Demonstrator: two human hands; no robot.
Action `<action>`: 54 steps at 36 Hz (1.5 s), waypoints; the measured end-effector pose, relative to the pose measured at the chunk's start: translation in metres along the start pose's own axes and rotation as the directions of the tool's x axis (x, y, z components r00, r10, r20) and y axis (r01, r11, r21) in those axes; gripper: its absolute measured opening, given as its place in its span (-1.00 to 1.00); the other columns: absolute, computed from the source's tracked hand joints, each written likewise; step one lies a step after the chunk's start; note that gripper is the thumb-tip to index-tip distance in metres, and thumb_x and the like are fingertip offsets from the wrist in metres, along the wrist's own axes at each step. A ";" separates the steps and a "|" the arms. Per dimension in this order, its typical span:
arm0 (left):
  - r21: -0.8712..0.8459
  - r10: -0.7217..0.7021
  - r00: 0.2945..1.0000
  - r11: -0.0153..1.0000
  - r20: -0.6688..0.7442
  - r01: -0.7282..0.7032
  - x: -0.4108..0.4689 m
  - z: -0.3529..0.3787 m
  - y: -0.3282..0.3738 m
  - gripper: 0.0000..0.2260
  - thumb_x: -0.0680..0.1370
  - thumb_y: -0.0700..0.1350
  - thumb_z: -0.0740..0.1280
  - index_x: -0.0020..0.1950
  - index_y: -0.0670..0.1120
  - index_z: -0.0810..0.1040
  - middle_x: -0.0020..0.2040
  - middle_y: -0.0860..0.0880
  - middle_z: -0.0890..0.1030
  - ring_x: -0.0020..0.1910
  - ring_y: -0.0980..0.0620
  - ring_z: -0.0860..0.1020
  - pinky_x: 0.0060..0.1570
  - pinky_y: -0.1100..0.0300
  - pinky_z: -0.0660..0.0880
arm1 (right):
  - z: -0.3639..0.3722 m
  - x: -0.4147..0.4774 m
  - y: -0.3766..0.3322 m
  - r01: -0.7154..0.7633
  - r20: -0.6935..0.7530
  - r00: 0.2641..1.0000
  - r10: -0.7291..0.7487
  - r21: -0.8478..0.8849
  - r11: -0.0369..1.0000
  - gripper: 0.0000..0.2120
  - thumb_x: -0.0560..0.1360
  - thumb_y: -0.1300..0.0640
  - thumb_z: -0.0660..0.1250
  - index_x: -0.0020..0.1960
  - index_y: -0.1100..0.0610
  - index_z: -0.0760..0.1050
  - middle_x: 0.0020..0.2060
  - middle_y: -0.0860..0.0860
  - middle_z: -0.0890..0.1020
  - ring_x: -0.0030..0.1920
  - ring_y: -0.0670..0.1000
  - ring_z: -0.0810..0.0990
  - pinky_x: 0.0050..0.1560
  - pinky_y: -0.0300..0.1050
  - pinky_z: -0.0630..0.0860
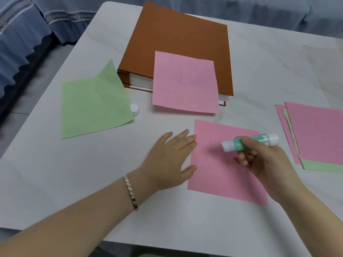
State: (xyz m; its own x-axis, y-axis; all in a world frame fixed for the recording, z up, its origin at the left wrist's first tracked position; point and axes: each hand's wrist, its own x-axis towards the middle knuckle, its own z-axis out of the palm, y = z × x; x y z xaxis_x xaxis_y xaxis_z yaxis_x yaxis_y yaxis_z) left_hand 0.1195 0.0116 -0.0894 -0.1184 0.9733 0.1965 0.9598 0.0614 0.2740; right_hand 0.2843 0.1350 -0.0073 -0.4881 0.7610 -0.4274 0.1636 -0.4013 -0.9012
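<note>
The right hand (265,160) curled round the glue stick (250,142) mid-barrel, tip aimed left over the pink sheet (219,173) lying near on the worktop (92,173). That paper looked light, floppy and apt to slide. The left hand (170,160), fingers straight, pinned its left edge.

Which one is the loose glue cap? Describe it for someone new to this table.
Find the large brown binder at the back of the white table. Left of its near corner lies a creased light green paper sheet; the small white plastic cap sits at that sheet's right edge, the only stubby round thing resting among flat papers.
</note>
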 end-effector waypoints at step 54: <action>-0.135 0.016 0.999 0.991 -0.040 -0.021 0.001 -0.003 -0.015 -0.60 0.46 0.07 0.19 0.16 -0.11 0.59 0.28 -0.01 0.54 0.32 0.00 0.44 0.31 0.01 0.20 | 0.027 -0.018 0.015 0.356 0.318 0.933 -0.169 -0.741 0.570 -0.94 0.32 0.22 0.42 -0.28 0.08 0.59 -0.35 -0.09 0.63 -0.40 -0.13 0.49 -0.41 -0.33 0.40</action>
State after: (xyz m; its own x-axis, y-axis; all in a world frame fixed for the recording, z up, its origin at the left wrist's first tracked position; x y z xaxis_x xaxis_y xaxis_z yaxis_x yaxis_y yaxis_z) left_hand 0.1041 0.0108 -0.0903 -0.1134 0.9646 0.2379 0.9190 0.0109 0.3941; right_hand 0.2726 0.1012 -0.0111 -0.7558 0.6153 -0.2241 0.5546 0.4196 -0.7186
